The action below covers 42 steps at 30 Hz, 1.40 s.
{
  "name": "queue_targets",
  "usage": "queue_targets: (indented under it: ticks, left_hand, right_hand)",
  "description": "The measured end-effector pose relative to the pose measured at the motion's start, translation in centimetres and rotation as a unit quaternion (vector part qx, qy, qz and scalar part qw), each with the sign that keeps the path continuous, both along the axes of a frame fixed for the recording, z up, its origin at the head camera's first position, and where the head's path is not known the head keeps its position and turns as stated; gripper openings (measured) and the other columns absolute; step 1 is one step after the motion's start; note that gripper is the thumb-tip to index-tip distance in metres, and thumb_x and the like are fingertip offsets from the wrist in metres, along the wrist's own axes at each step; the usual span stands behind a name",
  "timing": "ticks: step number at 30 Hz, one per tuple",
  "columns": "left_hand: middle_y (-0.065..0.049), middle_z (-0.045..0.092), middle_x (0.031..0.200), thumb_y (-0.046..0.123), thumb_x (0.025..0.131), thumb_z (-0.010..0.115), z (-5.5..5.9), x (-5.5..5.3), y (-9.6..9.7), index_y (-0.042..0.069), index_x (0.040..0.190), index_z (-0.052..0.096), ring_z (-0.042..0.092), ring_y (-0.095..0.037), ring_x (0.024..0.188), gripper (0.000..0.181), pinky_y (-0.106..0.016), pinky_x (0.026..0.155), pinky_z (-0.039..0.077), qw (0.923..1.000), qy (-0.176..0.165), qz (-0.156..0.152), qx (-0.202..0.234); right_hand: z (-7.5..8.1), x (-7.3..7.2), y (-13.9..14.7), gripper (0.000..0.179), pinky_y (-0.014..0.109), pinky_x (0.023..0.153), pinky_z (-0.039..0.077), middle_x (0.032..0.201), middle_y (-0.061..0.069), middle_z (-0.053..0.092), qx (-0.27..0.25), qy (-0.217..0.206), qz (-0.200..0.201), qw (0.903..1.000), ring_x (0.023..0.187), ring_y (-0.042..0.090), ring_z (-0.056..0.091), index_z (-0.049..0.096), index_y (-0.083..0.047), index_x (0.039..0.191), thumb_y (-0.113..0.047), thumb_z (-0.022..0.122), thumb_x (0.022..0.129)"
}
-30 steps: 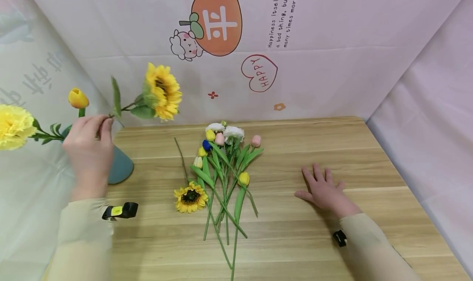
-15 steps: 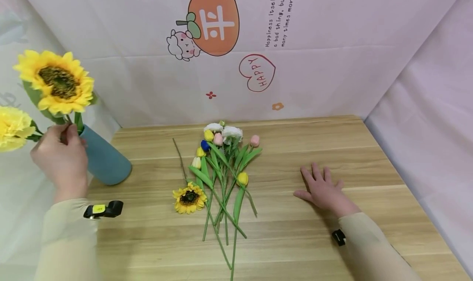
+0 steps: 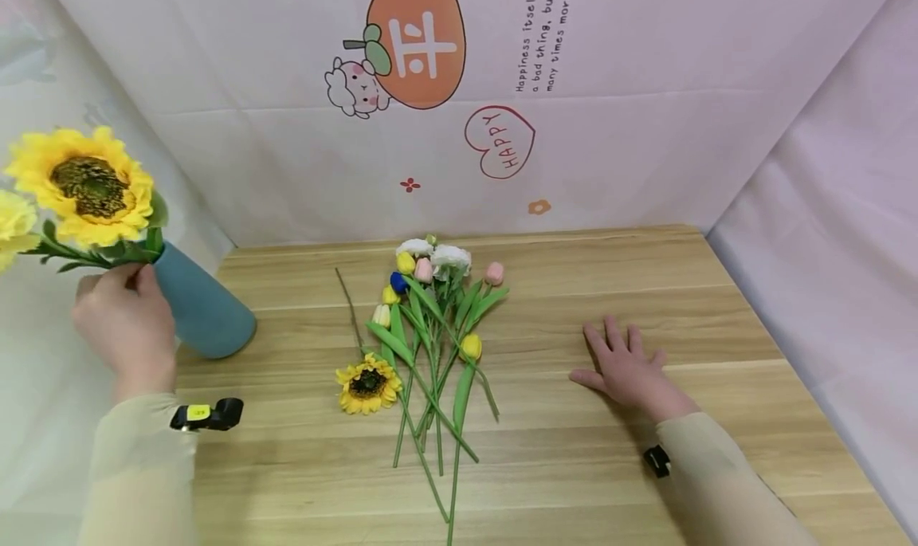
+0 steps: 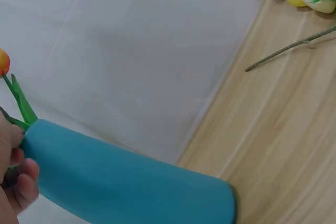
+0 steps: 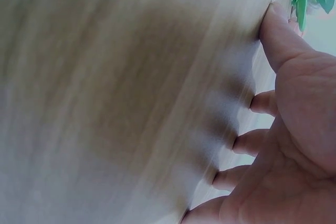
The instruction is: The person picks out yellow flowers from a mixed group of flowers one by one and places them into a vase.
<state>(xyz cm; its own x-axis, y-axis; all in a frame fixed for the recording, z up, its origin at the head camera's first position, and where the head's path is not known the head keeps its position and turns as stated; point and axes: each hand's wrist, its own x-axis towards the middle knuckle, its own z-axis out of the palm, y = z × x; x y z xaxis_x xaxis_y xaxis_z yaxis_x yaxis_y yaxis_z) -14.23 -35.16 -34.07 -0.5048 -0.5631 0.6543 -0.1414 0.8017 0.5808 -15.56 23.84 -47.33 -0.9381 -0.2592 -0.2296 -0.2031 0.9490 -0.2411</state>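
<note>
At the mouth of the blue vase (image 3: 208, 311), my left hand (image 3: 127, 319) pinches the stem of a large sunflower (image 3: 89, 186), whose head stands above the fingers. The stem between the fingertips is mostly hidden by the hand. A yellow ruffled flower (image 3: 13, 225) leans out of the vase to the left. In the left wrist view, an orange tulip (image 4: 4, 61) with a green leaf rises from the rim beside the curled fingers. My right hand (image 3: 627, 371) rests on the wooden table with fingers spread, holding nothing.
Mid-table lies a loose pile of stems with a second sunflower (image 3: 368, 383), a yellow tulip (image 3: 471, 347), a pink tulip (image 3: 494, 273), a blue tulip (image 3: 398, 283) and white blooms (image 3: 452, 261). A printed cloth (image 3: 610, 147) hangs behind the table (image 3: 545, 466).
My left hand has brought the sunflower left to the vase, its head turning upright, then lowered it slightly toward the mouth. The right hand stays put.
</note>
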Motion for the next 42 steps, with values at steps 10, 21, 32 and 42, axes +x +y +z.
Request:
queue_targets:
  ticks: [10,21,32,42]
  left_hand:
    - [-0.029,0.065,0.101,0.011,0.103,0.053,-3.6,0.7,2.4,-0.010,0.108,0.068,0.063,-0.045,0.084,0.027,-0.054,0.076,0.047,0.9936,-0.018,-0.092,-0.062]
    - [-0.018,0.067,0.108,-0.003,0.095,0.062,-8.3,-0.3,5.9,0.000,0.118,0.069,0.066,-0.039,0.093,0.023,-0.056,0.069,0.055,0.9331,-0.163,-0.266,-0.178]
    - [-0.017,0.065,0.124,-0.010,0.082,0.075,-12.0,-1.4,8.4,0.003,0.128,0.068,0.059,-0.036,0.115,0.049,-0.054,0.099,0.052,0.8621,-0.260,-0.363,-0.240]
    - [-0.013,0.066,0.120,-0.003,0.076,0.085,-13.2,-2.7,9.5,0.007,0.128,0.070,0.058,-0.031,0.114,0.054,-0.048,0.101,0.052,0.8287,-0.296,-0.375,-0.292]
  right_hand:
    - [0.0,-0.1,0.0,0.091,0.092,0.094,0.015,0.163,0.036,0.011,0.003,0.001,-0.002,1.0000,0.143,0.068,0.011,0.025,-0.004,0.160,-0.062,0.055,0.098]
    - [-0.6,-0.2,0.4,0.096,0.092,0.095,0.010,0.165,0.034,0.007,-0.015,-0.007,-0.004,0.9999,0.144,0.067,0.006,0.022,-0.007,0.162,-0.069,0.052,0.096]
    - [-1.7,-0.5,1.1,0.103,0.092,0.096,0.004,0.166,0.032,0.002,-0.027,-0.020,-0.007,0.9994,0.145,0.066,-0.001,0.017,-0.011,0.164,-0.079,0.044,0.092]
    - [-1.6,-0.6,1.0,0.100,0.092,0.096,0.005,0.166,0.033,0.003,-0.024,-0.016,-0.006,0.9996,0.145,0.066,-0.001,0.017,-0.009,0.163,-0.075,0.047,0.094]
